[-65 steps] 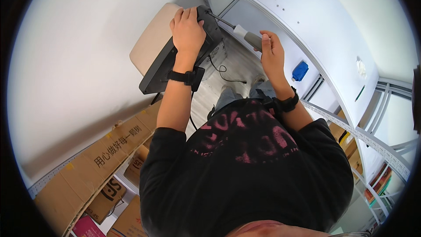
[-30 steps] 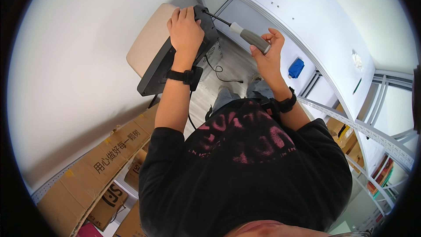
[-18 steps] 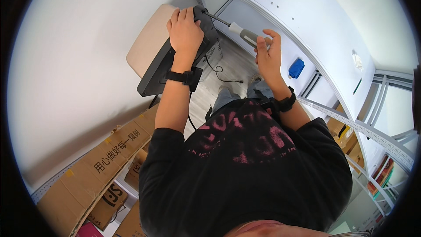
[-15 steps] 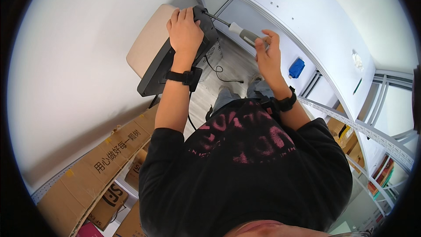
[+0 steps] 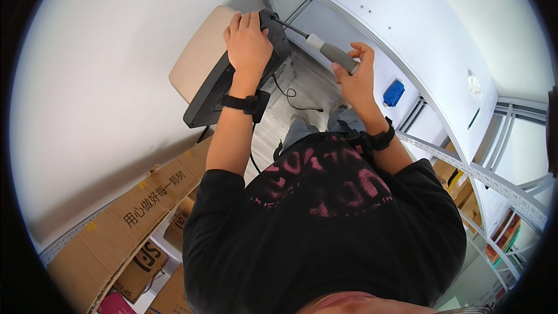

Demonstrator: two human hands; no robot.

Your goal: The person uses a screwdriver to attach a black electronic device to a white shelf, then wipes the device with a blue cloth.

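A flat black housing (image 5: pixel 204 100) with a rounded beige panel (image 5: pixel 200 46) on its far left side stands tilted near the wall. My left hand (image 5: pixel 250 46) is closed over its top edge, fingers together and steadying it. My right hand (image 5: pixel 360 75) grips the end of a screwdriver (image 5: pixel 328 51) with a grey and white handle, thumb on one side and fingers curled on the other. The screwdriver's shaft runs up to the left, and its tip meets the housing near the upper right corner. The exact spot at the tip is too small to make out.
A white shelf (image 5: pixel 407 29) on a metal frame runs along my right, with a blue packet (image 5: pixel 393 92) and a few small screws on it. Cardboard boxes (image 5: pixel 136 206) stack at the lower left. A black cable (image 5: pixel 296 104) lies on the floor by my feet.
My right thumb and fingers have shifted around the screwdriver's handle, which has tilted slightly. The left hand stays on the housing.
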